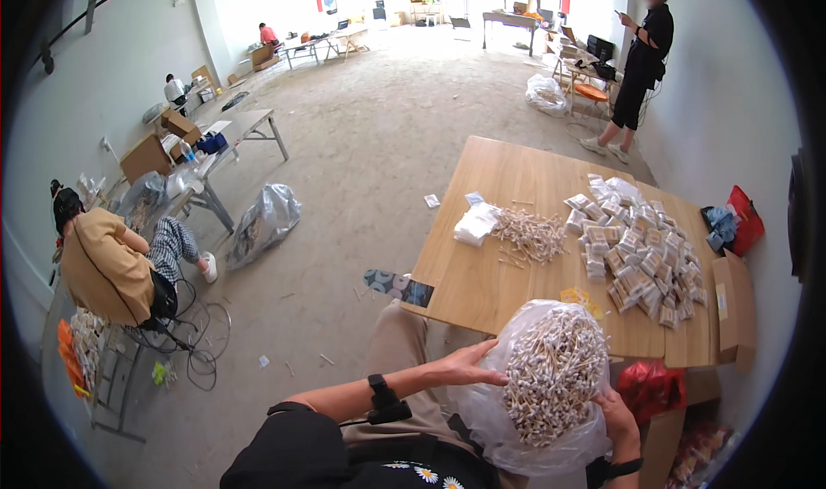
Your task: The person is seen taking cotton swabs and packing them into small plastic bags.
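Note:
A clear plastic bag [516, 446] full of loose cotton swabs [555, 377] stands open-topped in front of me, against the table's near edge. My left hand [469, 366] holds the bag's left side, thumb along the rim and fingers partly behind the plastic. On the right side, my right hand [616, 416] grips the bag, its fingers bent round the film. Loose cotton swabs [529, 235] lie in a heap on the wooden table [465, 274]. Beside them is a stack of small clear bags [476, 224]. Packed swab packets [641, 252] are piled to the right.
A cardboard box [733, 308] and a red bag [651, 392] sit at the table's right and near side. A grey plastic sack [265, 222] stands on the floor. One person [112, 261] sits at left; another [647, 58] stands at back right.

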{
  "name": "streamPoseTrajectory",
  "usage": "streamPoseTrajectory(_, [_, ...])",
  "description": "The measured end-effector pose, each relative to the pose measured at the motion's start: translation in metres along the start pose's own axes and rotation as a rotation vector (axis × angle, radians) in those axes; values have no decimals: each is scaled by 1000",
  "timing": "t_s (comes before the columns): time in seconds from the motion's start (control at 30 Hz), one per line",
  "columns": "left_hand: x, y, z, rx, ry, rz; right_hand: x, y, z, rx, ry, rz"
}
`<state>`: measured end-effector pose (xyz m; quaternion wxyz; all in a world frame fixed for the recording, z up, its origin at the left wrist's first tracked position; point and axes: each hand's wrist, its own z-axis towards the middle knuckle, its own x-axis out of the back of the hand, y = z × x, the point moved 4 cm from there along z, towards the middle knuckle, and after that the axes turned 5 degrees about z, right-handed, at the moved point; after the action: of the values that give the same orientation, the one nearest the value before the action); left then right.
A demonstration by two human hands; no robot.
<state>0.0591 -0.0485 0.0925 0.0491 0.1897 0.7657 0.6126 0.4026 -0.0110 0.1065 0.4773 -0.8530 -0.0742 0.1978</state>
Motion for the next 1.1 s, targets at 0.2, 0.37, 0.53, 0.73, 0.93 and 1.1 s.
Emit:
streamPoseTrajectory(0.2, [-32,-29,12,103,-136,-428,-6,-30,1,-42,-81,-739])
streamPoseTrajectory(0.37, [-38,-16,10,156,-180,-488,-21,-35,-13,-291,42,-653])
streamPoseTrajectory(0.53, [-46,-17,19,35,-140,-507,-13,-17,-5,-111,-110,-307])
streamPoseTrajectory(0.73, [-38,5,17,25,-120,-659,-45,-45,-23,-41,-120,-195])
streamPoseTrajectory(0.93, [35,27,28,-39,-73,-488,-88,-82,-3,-20,-114,-172])
streamPoseTrajectory(1.1, [133,93,36,-47,-14,-416,-139,-117,68,71,-235,88])
